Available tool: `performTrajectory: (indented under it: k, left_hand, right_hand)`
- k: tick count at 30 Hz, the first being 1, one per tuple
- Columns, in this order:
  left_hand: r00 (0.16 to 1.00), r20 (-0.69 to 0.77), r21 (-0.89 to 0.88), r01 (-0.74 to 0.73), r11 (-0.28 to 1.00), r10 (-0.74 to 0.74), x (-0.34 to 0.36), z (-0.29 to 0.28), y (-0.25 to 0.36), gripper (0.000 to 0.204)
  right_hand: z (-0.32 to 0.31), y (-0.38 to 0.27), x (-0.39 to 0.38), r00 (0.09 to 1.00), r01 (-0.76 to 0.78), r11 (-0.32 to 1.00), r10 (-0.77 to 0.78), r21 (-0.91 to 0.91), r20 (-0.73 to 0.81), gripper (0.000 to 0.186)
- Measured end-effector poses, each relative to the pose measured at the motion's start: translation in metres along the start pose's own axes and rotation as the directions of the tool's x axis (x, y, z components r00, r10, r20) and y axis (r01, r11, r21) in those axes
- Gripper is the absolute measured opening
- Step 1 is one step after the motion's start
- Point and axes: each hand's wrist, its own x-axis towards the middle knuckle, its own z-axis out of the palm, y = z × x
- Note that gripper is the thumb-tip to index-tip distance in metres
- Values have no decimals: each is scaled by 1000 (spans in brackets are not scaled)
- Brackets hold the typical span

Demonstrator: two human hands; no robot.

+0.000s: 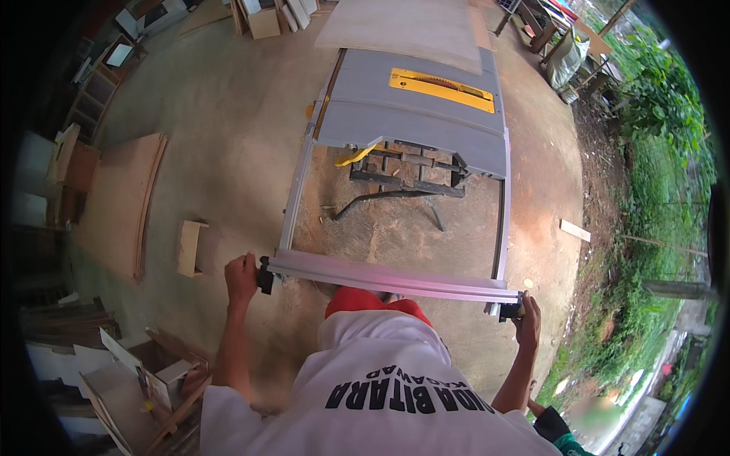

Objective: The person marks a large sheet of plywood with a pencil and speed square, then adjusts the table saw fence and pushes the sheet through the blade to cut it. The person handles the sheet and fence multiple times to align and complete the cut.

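Note:
A table saw (426, 121) with a grey top stands in front of me. Its yellow throat plate (441, 89) has the toothed blade in its slot. Nearest my body, a long metal rip fence (388, 277) lies across the two side rails. At the fence's left end, my left hand (242, 275) is closed by the black end clamp (265, 276). My right hand (528, 319) wraps round the black clamp (511, 309) at the right end; some of its fingers are hidden.
A pale sheet (403, 26) lies at the saw's far end. Under the rails show a yellow lever (354, 156) and black stand legs (380, 195). Wood panels (125, 201) and a small wooden box (191, 248) are at left. A person's sleeve (559, 433) shows at lower right.

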Motion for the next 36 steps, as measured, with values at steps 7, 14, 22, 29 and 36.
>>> performTrajectory:
  k: [7,14,22,29,36]
  left_hand:
    - [976,-210,-135,-89,987,59,54,-28,68,57]
    - [952,-288,-222,-175,959,107,149,22,102,50]
    - [939,-318,-314,-236,920,132,282,97,109,45]
    - [995,-93,-302,-52,952,25,405,123,136,60]
    - [999,-17,-258,29,966,-35,461,148,133,67]
  right_hand:
    - [-3,-32,39,952,271,957,-282,102,116,40]
    - [44,-125,96,937,334,942,-336,37,99,40]
    - [58,-169,163,966,252,965,-245,-78,87,25]
    - [97,-218,241,948,297,884,-318,-361,4,59]
    - [157,-305,280,972,99,929,-167,-357,-167,67]
